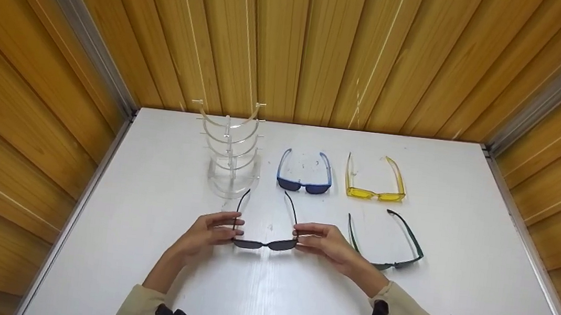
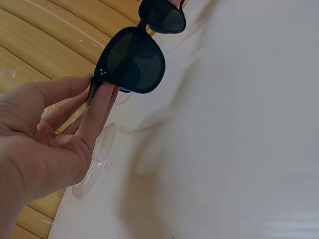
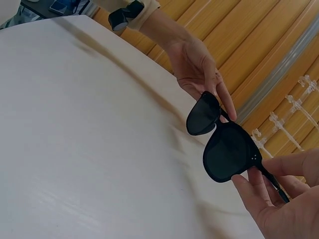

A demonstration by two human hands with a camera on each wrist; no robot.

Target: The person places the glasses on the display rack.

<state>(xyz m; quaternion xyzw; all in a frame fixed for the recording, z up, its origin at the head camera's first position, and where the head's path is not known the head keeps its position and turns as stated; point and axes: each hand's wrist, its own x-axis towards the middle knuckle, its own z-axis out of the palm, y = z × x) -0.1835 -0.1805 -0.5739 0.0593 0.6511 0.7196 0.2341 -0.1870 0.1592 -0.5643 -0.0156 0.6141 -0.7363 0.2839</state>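
Black sunglasses (image 1: 282, 245) with dark lenses are held between both hands, temples unfolded and pointing away from the person. My left hand (image 1: 209, 234) pinches them near the left hinge, and my right hand (image 1: 324, 244) pinches the right temple by its hinge. The left wrist view shows thumb and fingers on either side of the sunglasses' (image 2: 134, 59) temple. In the right wrist view the sunglasses (image 3: 228, 152) appear raised off the tabletop, both hands at their ends. Behind the left hand stands a clear display rack (image 1: 231, 152) with several curved tiers, bearing no glasses.
Blue sunglasses (image 1: 303, 186) and yellow glasses (image 1: 374, 195) lie unfolded toward the back of the white table (image 1: 452, 314). Dark green glasses (image 1: 415, 247) lie just right of the right forearm. Wood-patterned panels (image 1: 324, 51) rise behind the table and at both sides.
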